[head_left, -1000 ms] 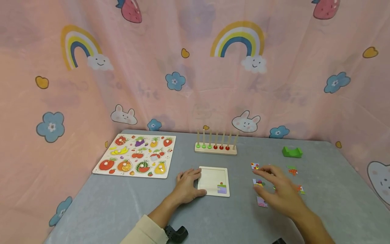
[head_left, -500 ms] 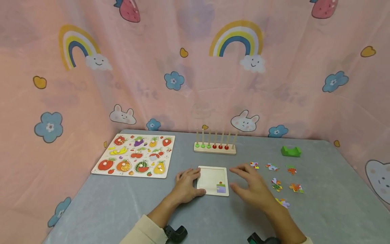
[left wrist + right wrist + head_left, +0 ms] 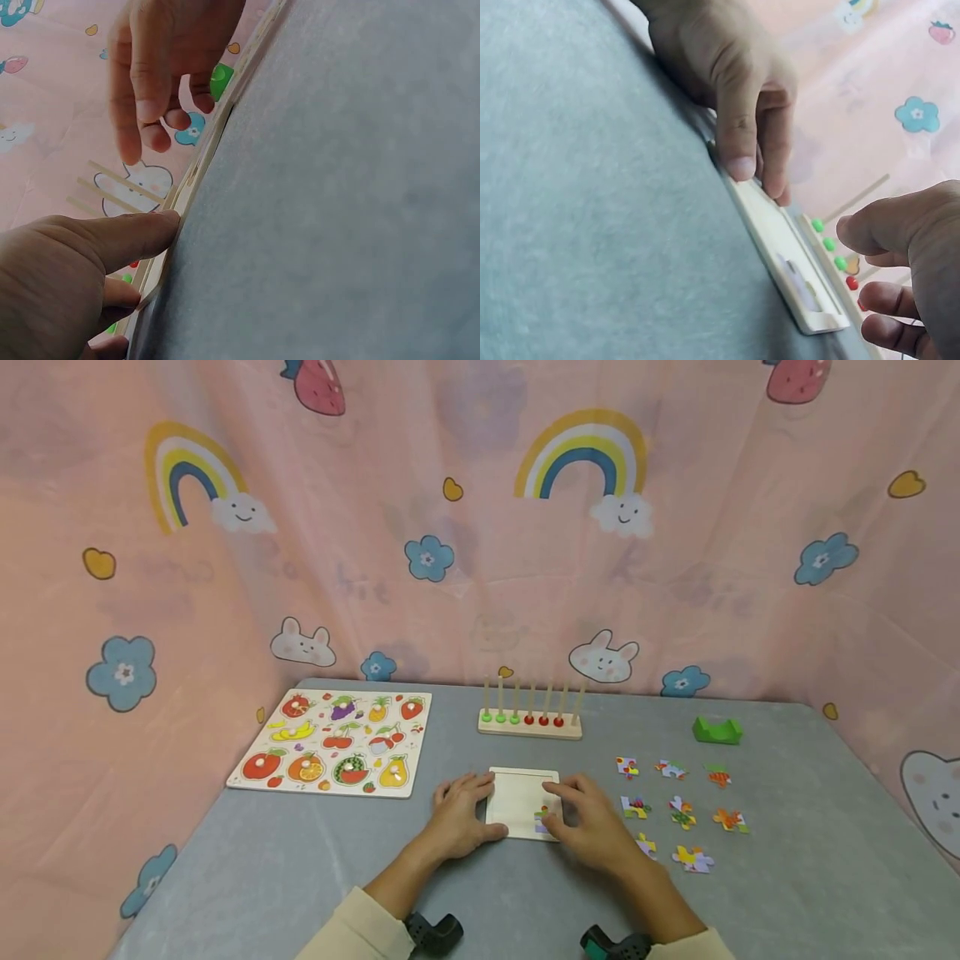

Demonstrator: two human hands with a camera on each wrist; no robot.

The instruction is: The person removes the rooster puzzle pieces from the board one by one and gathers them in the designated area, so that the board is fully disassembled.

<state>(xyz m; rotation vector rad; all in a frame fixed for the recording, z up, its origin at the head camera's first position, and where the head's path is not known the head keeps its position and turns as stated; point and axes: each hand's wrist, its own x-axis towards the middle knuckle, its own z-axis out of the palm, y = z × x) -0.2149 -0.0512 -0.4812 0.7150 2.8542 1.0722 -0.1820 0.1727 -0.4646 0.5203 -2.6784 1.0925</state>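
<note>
Left hand [image 3: 457, 820]: fingers flat, bracing puzzle tray [image 3: 517, 793] edge.
Right hand [image 3: 592, 827]: over tray; grip unclear.
Risk: tray could slide on desk [image 3: 262, 877], unseating placed piece [image 3: 542, 821].

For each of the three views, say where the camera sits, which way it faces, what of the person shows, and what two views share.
Head: above, facing forward and down at the table; both forearms show.
Left wrist: low by the left hand, looking along the puzzle tray.
Right wrist: low by the right hand, facing the left hand.
Shared: both wrist views show both hands and the tray.
</note>
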